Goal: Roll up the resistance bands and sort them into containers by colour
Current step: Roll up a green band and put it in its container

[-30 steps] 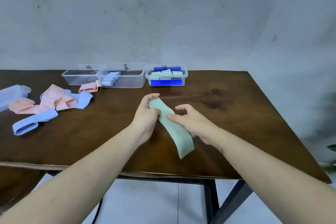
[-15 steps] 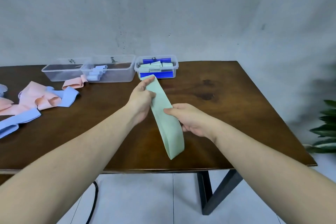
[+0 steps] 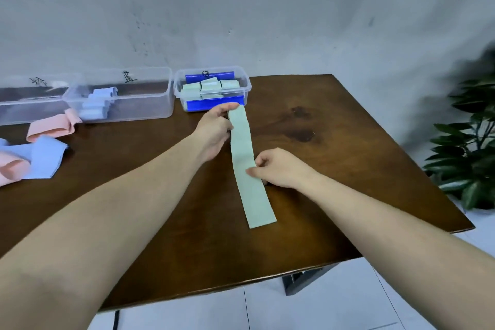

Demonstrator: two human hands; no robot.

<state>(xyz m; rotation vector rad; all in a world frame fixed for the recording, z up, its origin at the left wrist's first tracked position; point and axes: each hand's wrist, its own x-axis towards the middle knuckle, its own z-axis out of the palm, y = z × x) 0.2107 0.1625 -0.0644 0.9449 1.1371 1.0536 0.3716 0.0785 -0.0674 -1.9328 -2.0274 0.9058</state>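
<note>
The person is holding a green band [image 3: 245, 169] that is lying flat and stretched out on the worktop [image 3: 334, 142]. Its long axis is running away from the person, from the near end close to the front edge up to the far end just in front of the box with the green rolls [image 3: 213, 88]. The left hand [image 3: 214, 130] is pinching the far end between thumb and fingers, with the fingers curled around the edge. The right hand [image 3: 278, 167] is gripping the band near its middle, from the right side, with the thumb on top and the other fingers curled. So both hands are closed on the same band, and the left one is nearer to the boxes. In my judgement, the rolling is not yet started, and the free near end is the part that no hand is controlling.

Two more clear boxes are standing to the left; the middle box [image 3: 150, 96] is holding blue rolls, and the left box [image 3: 32, 104] is partly cut off. Its writing is hard to read. Loose pink bands [image 3: 51, 127] and blue bands [image 3: 45, 158] are lying at the left, also cut by the picture edge. The fingers under the band are hidden.
</note>
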